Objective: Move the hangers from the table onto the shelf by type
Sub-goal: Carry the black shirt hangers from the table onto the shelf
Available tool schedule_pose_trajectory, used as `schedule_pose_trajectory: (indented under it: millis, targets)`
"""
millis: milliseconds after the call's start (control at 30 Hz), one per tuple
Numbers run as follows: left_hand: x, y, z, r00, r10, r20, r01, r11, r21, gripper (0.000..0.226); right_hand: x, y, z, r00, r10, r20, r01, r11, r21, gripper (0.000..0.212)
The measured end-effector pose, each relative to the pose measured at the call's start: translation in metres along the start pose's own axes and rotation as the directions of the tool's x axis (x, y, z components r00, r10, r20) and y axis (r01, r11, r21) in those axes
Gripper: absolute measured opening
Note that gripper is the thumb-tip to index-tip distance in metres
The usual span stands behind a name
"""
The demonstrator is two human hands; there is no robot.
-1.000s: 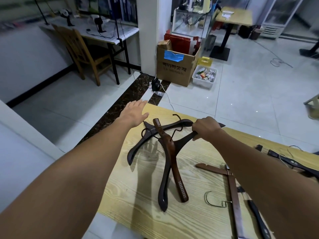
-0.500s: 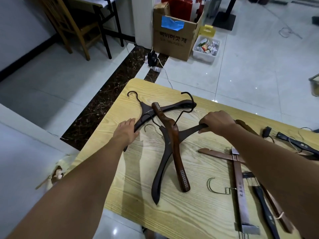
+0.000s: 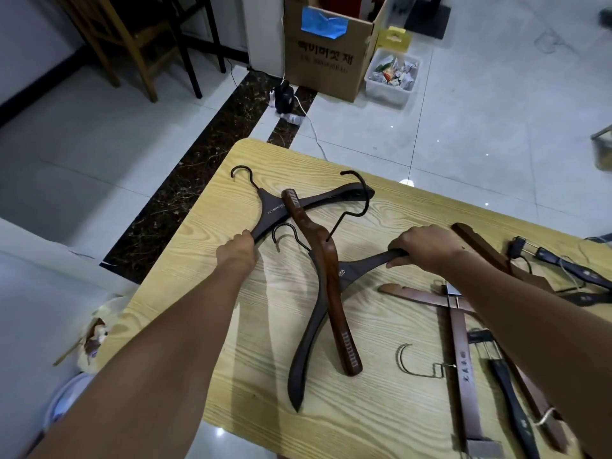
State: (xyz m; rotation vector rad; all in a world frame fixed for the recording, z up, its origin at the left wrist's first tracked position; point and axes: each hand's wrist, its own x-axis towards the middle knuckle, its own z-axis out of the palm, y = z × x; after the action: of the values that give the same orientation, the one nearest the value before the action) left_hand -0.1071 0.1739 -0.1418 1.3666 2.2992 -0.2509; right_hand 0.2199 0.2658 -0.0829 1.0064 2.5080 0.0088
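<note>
Three wooden coat hangers lie tangled on the counter (image 3: 205, 279), and the reddish hanger (image 3: 326, 260) in the middle is the one to reckon from. Its long axis runs roughly from the far edge towards the person, and it lies across the top of both others. To its left, the left grip (image 3: 236, 251) is clenched round the lower arm of the far dark hanger (image 3: 275, 208). That hanger's other arm passes beneath the reddish hanger's far end and comes out on the right. To the right of the reddish hanger, the right grip (image 3: 427, 245) is closed round one arm of the near dark hanger (image 3: 361, 265). That hanger's other arm slips under the reddish hanger's middle and sweeps out past its near end. So each grip has its own dark hanger, one either side, with the reddish one pinning both where they cross. Freeing the dark pair probably means drawing them outward, away from the reddish hanger. Its black wire hook reaches over the far dark hanger's right arm and could snag. Further right of it lie several flat clip hangers (image 3: 460, 352), untouched. No shelf is in view.
</note>
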Motion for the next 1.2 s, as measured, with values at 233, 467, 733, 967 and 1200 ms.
schedule_pose_trajectory:
  millis: [233,467,733,967,1200]
  targets:
    - [0.001,0.005,-0.009,0.999,-0.015,-0.041,0.017,0.998,0.056,0.035,-0.017,0.011,0.010,0.995,-0.011,0.097,0.011,1.000,-0.004,0.042]
    - [-0.009,-0.014,-0.028,0.995,-0.023,-0.096,0.036,0.991,0.130,0.026,-0.045,0.037,0.002,0.990,0.125,0.072,-0.126,0.992,0.006,0.040]
    - [-0.025,-0.027,-0.059,0.977,0.031,-0.212,0.017,0.976,0.218,0.021,-0.076,0.051,-0.014,0.948,0.312,0.058,-0.314,0.949,0.023,0.041]
    - [-0.042,-0.025,-0.091,0.961,0.019,-0.276,0.070,0.949,0.309,0.036,-0.095,0.050,-0.033,0.925,0.374,0.066,-0.371,0.927,-0.049,0.045]
    - [-0.057,-0.050,-0.124,0.946,-0.071,-0.317,0.148,0.963,0.226,0.036,-0.117,0.054,-0.053,0.890,0.439,0.124,-0.432,0.898,-0.078,0.039]
